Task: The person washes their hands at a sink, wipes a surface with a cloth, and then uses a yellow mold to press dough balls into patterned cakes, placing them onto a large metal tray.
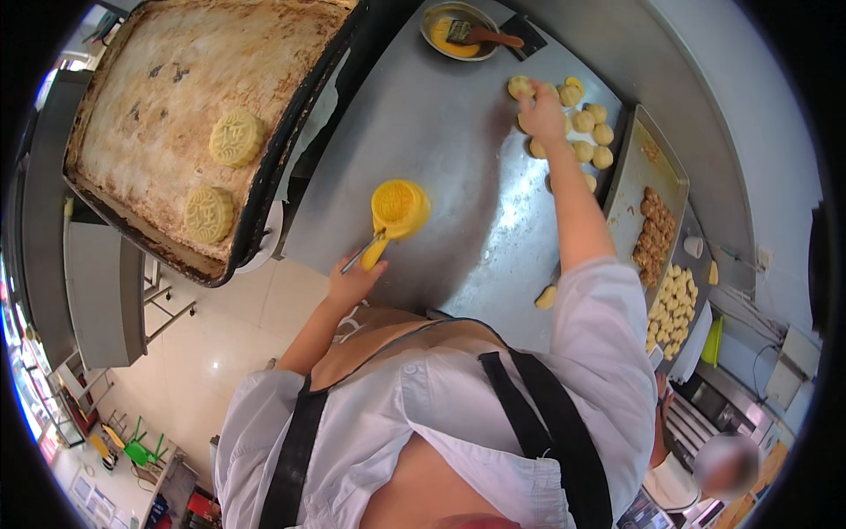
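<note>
My left hand [355, 281] grips the handle of a yellow mooncake mould [400, 208], held above the steel worktable [423, 125]. The mould's patterned cavity faces up, and a thin metal rod [362, 251] lies along its handle. Farther off, my right hand [545, 118] reaches into a cluster of round dough balls [583, 122]. Its fingertips touch one ball [521, 87] at the cluster's far left edge; whether they grip it is unclear. My hand and forearm hide some of the balls. On a worn baking tray [158, 99] at the left sit two moulded mooncakes [236, 139].
A metal bowl [459, 32] of yellow egg wash holds a wooden-handled brush [489, 36]. To the right lie a tray [651, 142] of brown filling lumps [655, 235] and many small dough pieces [673, 307]. A dough scrap [546, 297] rests near the table's front edge. A co-worker [674, 483] stands behind right.
</note>
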{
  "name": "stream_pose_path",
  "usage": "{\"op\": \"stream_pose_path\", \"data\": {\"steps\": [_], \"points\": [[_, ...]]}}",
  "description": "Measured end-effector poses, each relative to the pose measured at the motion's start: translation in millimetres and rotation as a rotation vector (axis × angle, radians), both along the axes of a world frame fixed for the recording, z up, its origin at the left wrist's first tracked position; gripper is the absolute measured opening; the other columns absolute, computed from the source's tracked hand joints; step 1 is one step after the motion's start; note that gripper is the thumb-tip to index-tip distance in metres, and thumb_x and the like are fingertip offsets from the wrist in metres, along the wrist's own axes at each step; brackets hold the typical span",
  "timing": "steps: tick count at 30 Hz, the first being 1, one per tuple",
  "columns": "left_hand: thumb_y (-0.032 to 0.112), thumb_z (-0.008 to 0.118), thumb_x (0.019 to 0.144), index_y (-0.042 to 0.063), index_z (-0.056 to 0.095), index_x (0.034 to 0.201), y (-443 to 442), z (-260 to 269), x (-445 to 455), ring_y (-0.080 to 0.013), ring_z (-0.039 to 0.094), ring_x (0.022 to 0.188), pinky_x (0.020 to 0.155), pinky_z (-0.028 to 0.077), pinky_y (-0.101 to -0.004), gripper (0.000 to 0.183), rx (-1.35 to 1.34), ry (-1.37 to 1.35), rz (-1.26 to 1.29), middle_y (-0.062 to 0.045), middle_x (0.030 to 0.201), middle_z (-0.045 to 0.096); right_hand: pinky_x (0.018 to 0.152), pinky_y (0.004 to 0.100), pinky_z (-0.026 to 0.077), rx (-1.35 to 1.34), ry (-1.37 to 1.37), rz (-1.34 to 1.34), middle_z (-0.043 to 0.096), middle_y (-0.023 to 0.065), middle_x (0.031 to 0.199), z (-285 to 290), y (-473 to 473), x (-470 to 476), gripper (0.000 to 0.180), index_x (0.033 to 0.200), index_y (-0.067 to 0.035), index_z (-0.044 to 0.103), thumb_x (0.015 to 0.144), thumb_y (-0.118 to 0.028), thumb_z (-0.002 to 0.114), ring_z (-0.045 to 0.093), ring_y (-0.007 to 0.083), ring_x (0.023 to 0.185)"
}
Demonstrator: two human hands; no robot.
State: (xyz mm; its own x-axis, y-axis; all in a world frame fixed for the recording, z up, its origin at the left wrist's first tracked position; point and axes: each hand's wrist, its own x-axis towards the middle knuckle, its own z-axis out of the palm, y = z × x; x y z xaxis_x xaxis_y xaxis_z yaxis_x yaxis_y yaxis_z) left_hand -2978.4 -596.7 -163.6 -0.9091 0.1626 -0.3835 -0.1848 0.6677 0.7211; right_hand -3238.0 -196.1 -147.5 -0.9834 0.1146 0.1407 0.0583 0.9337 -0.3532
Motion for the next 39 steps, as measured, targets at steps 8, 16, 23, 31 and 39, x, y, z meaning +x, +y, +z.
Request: {"op": "stream_pose_path", "data": {"steps": [8, 16, 23, 31, 39], "points": [[0.035, 0.065, 0.087, 0.004, 0.053, 0.086, -5.8, -18.3, 19.3, -0.0424, 0.062, 0.068, 0.058, 0.049, -0.0498, 0.033, -0.11, 0.134, -0.157, -0.02, 0.072, 0.062, 0.101, 0.0408, 0.041, 0.421, -0.251, -0.008, 0.057, 0.0175, 0.127, -20.2, -12.9, -38.1, 0.054, 0.129, -0.006, 0.052, 0.083, -0.031, 0.066, 0.052, 0.0342, 0.117], [0.04, 0.063, 0.085, 0.005, 0.053, 0.092, -13.4, -23.1, 31.6, -0.0424, 0.063, 0.071, 0.063, 0.05, -0.0514, 0.038, -0.065, 0.116, -0.215, -0.021, 0.076, 0.064, 0.084, 0.0327, 0.05, -1.107, -0.101, -0.233, 0.061, 0.0096, 0.106, 12.0, -110.2, 124.3, 0.053, 0.118, -0.005, 0.054, 0.069, -0.008, 0.073, 0.06, 0.0189, 0.094], [0.042, 0.068, 0.083, 0.004, 0.054, 0.094, -33.0, -32.1, 56.6, -0.0427, 0.061, 0.077, 0.067, 0.048, -0.0505, 0.042, -0.008, 0.044, -0.263, -0.021, 0.079, 0.062, 0.085, 0.0379, 0.051, -0.517, 0.294, 0.345, 0.059, 0.0131, 0.109, 43.0, -224.6, 248.3, 0.045, 0.108, -0.008, 0.058, 0.069, -0.015, 0.08, 0.061, 0.0277, 0.096], [0.048, 0.064, 0.085, 0.004, 0.054, 0.09, -38.8, -30.6, 65.1, -0.0425, 0.06, 0.072, 0.065, 0.047, -0.049, 0.046, -0.012, 0.064, -0.321, -0.02, 0.074, 0.06, 0.09, 0.0414, 0.049, -0.393, 0.101, 0.462, 0.067, 0.0112, 0.103, 3.6, -231.2, 249.1, 0.017, 0.095, -0.006, 0.07, 0.084, -0.016, 0.063, 0.06, 0.0317, 0.103], [0.033, 0.07, 0.085, 0.005, 0.06, 0.118, -46.1, -19.3, 30.2, -0.0292, 0.069, 0.085, 0.077, 0.054, -0.0381, 0.044, 0.203, 0.046, -0.114, -0.014, 0.093, 0.071, 0.109, 0.0474, 0.032, -0.283, -0.617, 0.427, 0.067, 0.0084, 0.111, 32.7, -228.5, 210.8, 0.039, 0.103, -0.01, 0.072, 0.098, -0.03, 0.039, 0.056, 0.028, 0.114]]}}
